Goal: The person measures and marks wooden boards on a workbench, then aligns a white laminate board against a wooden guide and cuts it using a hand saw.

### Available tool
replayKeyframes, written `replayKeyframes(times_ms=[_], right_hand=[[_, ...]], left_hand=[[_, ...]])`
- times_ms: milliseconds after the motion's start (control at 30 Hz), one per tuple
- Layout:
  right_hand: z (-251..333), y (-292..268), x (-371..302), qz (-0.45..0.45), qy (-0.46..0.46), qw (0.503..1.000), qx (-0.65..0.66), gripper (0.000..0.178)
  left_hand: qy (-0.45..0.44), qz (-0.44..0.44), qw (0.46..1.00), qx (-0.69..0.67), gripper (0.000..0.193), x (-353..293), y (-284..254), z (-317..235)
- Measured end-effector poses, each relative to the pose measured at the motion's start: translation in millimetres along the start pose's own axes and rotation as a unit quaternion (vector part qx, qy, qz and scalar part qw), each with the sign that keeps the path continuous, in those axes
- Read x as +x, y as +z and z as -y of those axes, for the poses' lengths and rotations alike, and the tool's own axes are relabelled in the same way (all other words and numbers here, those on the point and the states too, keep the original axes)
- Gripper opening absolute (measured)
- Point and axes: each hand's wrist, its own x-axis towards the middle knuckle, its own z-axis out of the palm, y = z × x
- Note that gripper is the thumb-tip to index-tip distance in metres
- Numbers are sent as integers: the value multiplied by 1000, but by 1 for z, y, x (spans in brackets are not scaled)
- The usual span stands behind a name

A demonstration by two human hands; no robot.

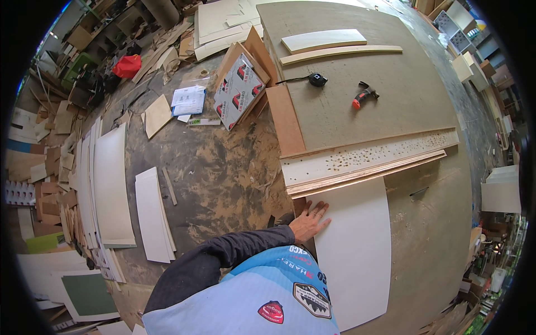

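My left hand [309,223] lies with its fingers stretched out and apart at the upper left corner of a large white board [357,257]. The fingertips rest on the board's white face, close to its left edge. Just beyond the fingers lies a stack of long panels [368,172]. A long white panel dotted with many small brown holes or specks [357,159] lies along the far side of that stack. My right hand is out of view.
Farther along the worktable [335,123] lie a hammer [365,96], a tape measure [317,80], a wooden strip [341,53] and a short white board [324,39]. A metal rod-like piece [419,191] sits right of the white board. Panels lean at left over the sawdust-strewn floor [223,167].
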Motion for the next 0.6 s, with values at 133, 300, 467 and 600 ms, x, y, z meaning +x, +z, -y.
replayKeyframes(times_ms=[133,300,467,600], right_hand=[[-1,-1,0,1,1,1000,3,71],[-1,0,0,2,-1,1000,6,72],[-2,-1,-2,2,-4,1000,11,72],[-4,-2,-2,2,-2,1000,15,73]], left_hand=[[2,6,1000,26,57,0,-6,-1],[-1,-35,998,56,55,1,1,-4],[2,-57,996,66,54,1,4,-4],[5,-54,996,65,54,0,4,-4]])
